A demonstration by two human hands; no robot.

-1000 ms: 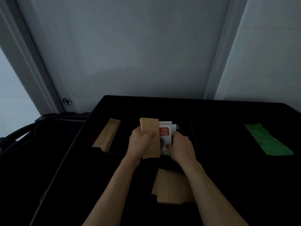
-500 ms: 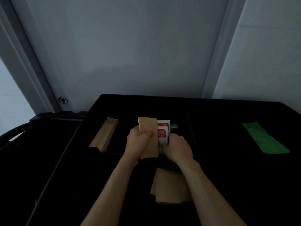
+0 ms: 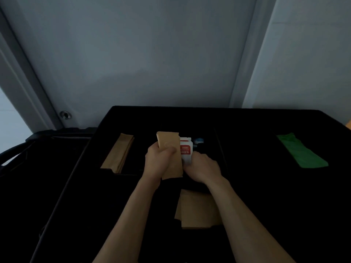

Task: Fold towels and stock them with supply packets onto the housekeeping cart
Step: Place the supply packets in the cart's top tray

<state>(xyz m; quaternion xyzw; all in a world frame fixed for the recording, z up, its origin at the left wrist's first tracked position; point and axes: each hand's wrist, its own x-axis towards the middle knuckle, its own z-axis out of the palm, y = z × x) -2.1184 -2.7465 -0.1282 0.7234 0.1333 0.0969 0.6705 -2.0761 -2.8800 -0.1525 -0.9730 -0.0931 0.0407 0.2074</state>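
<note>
At frame centre, the left hand (image 3: 160, 160) grips a brown packet (image 3: 169, 149) upright, long axis vertical. The right hand (image 3: 202, 168) pinches white-and-red packets (image 3: 186, 149) just beside it, over the black cart tray (image 3: 247, 186) holding brown stacks (image 3: 118, 153) and a green cloth (image 3: 301, 150).

The lower parts of the white-and-red packets (image 3: 186, 149) are covered by the right hand (image 3: 202, 167), and their print is too small to be read. A bluish item (image 3: 199, 140) just beyond that hand cannot be identified. The fingertips of the left hand (image 3: 158, 161) are hidden behind the brown packet (image 3: 169, 143).
</note>
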